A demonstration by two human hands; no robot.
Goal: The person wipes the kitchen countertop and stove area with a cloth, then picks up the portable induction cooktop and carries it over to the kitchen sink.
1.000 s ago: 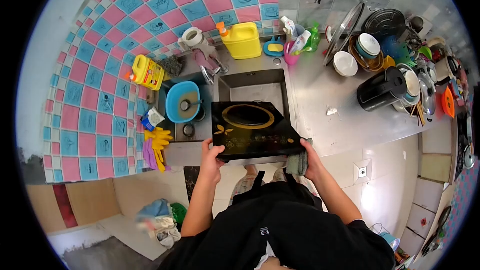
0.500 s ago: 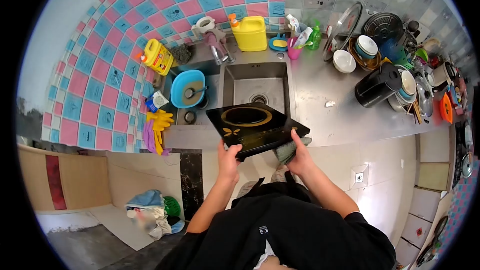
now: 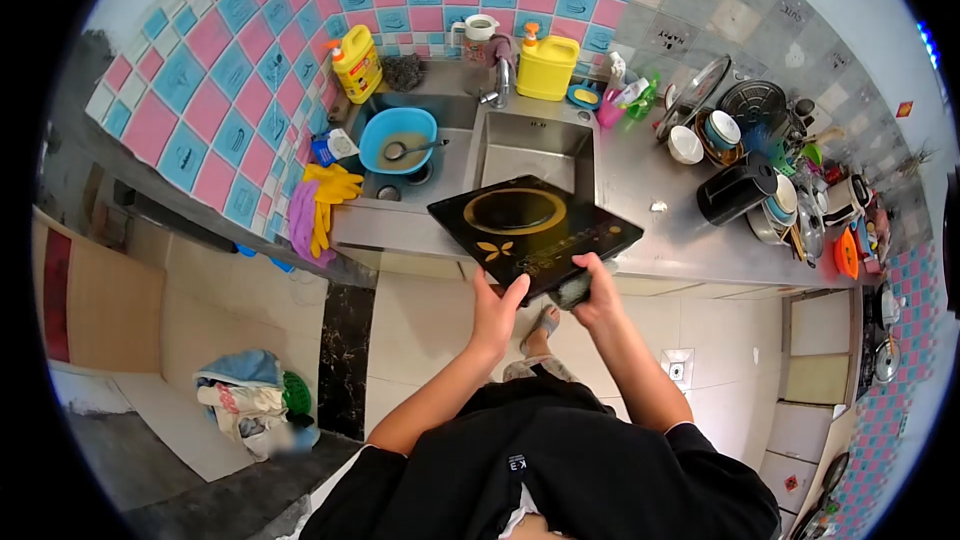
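Note:
A black induction cooktop point(image 3: 535, 235) with a gold ring and leaf print is held up in front of the sink, its top face tilted towards me. My left hand point(image 3: 495, 312) grips its near left edge, thumb on top. At the near right edge, my right hand point(image 3: 598, 295) clasps the cooktop with its thumb on the upper face. A grey-green cloth point(image 3: 571, 290) is bunched under that side, pressed between the right hand and the cooktop. Both hands' other fingers are mostly hidden beneath.
Behind are a steel double sink point(image 3: 537, 155) and a blue basin point(image 3: 398, 140) with a ladle point(image 3: 410, 150) in it. Rubber gloves point(image 3: 330, 202) hang at the left counter edge. To the right stand a black kettle point(image 3: 736, 190) and stacked bowls point(image 3: 724, 130). Laundry point(image 3: 245, 400) lies on the floor.
The cooktop has turned slightly and its top face shows more. Both hands keep hold of it. The head view has shifted, and one foot now shows further forward.

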